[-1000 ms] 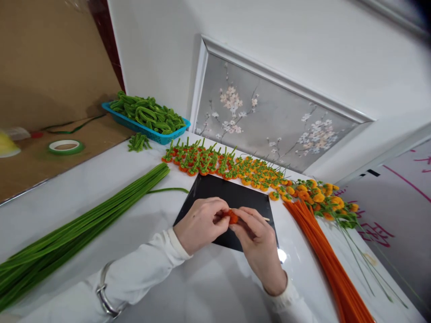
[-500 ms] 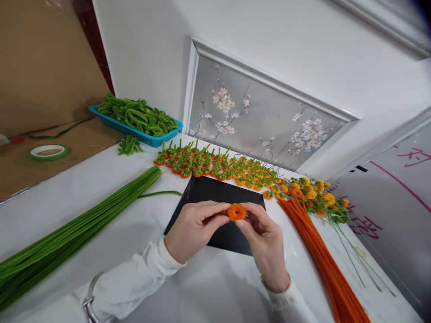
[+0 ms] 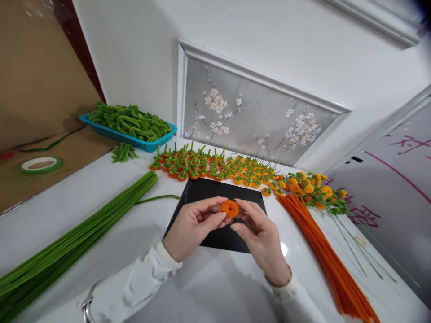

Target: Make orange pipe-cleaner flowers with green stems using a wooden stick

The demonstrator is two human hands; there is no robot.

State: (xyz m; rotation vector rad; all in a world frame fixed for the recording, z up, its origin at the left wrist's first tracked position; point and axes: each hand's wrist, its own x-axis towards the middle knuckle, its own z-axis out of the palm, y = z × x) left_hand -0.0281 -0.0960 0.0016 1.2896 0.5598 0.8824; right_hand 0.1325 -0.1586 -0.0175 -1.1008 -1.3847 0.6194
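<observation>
A small orange pumpkin (image 3: 229, 209) of fuzzy pipe cleaner, ribbed with a dark hole in its middle, is held above a black mat (image 3: 215, 190). My left hand (image 3: 197, 224) is closed on its left side, thumb in front and forefinger along the top. On the other side, my right hand (image 3: 262, 235) has its forefinger tip at the pumpkin's upper right edge. The right thumb stands slightly apart, just below it. The remaining right fingers are curled behind and partly hidden.
Green pipe cleaners (image 3: 97, 224) lie left, orange ones (image 3: 323, 251) right. Along the back stand rows of small orange pumpkins (image 3: 193, 170) and yellow ones (image 3: 252, 175). Yellow pumpkin sprigs (image 3: 310, 186) lie right. A blue basket (image 3: 134, 142) holds green twists; green tape (image 3: 41, 165) lies left.
The right thumb has come off the pumpkin's front and now sits below it. The left thumb has moved up onto the pumpkin's lower left edge. The view has shifted slightly.
</observation>
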